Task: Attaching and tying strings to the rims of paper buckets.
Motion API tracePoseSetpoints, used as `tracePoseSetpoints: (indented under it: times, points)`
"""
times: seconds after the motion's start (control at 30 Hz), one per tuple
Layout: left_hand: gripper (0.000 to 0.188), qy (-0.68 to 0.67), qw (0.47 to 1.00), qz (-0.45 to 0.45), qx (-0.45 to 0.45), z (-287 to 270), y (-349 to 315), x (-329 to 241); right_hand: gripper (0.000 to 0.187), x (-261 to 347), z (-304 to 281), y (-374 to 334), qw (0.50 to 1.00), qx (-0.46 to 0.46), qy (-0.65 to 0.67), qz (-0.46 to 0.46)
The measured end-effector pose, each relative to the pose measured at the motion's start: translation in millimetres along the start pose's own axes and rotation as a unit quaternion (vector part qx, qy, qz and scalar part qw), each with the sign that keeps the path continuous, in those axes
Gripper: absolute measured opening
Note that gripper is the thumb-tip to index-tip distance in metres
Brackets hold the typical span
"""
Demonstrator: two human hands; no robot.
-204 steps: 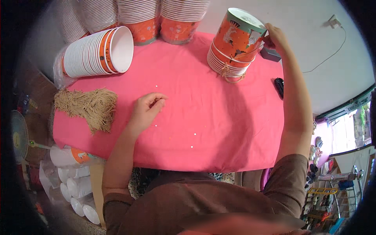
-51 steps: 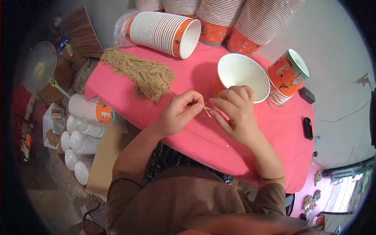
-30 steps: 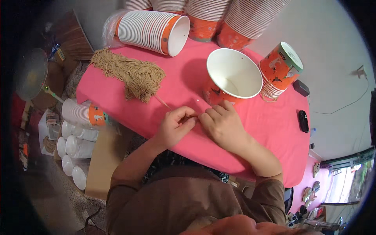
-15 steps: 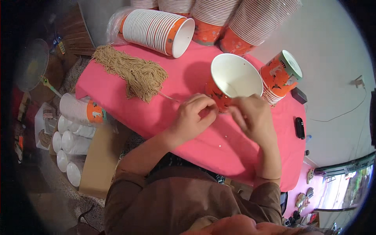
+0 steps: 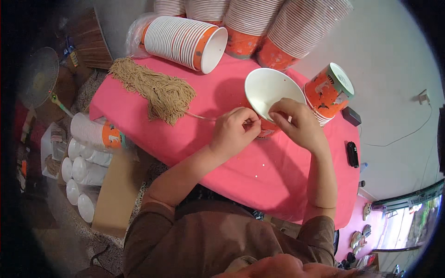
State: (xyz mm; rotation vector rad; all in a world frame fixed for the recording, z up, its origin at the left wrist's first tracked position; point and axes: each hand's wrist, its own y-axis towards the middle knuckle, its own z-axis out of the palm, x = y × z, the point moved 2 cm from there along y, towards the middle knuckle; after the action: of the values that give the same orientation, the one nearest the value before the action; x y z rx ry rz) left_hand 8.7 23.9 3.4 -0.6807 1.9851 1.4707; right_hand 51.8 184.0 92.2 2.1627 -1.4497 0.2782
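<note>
Soft, even daylight falls on the pink worktop (image 5: pixel 222 157); faint shadows lie under it, and fisheye bending and a dark vignette ring it.

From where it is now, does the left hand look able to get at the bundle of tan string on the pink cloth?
Probably yes. The left hand is at the white cup, and only bare pink cloth lies between it and the string bundle on its own side. A strand already runs from the bundle to its fingers.

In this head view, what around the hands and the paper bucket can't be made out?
- Where the string ends: too thin, hidden in the left hand.
- Side of the paper bucket: covered by both hands.
- Right hand grip: fingertips curl over the rim, contents unseen.
- Stacks of buckets: cut off by the top edge.
</note>
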Motion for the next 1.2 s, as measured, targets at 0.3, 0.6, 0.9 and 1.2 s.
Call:
tracePoseSetpoints:
  times: [0.3,0.6,0.9,1.2]
  points:
    - [0.011,-0.025,0.999,-0.042,-0.003,6.1,-0.2,3.4,0.012,-37.2,3.7,32.2,0.949,0.243,0.202,0.018]
    - [0.018,-0.020,0.998,-0.053,0.019,-0.7,-2.1,2.1,0.002,-28.2,5.1,33.3,0.963,0.235,0.131,-0.017]
    - [0.030,0.224,0.974,0.045,0.007,-34.2,-2.6,16.0,0.007,-50.3,-17.8,15.6,0.976,0.031,0.199,0.087]
    - [0.012,0.257,0.963,0.032,0.071,-102.9,-9.6,56.6,0.005,-78.1,-71.3,-33.9,0.894,-0.200,0.391,0.088]
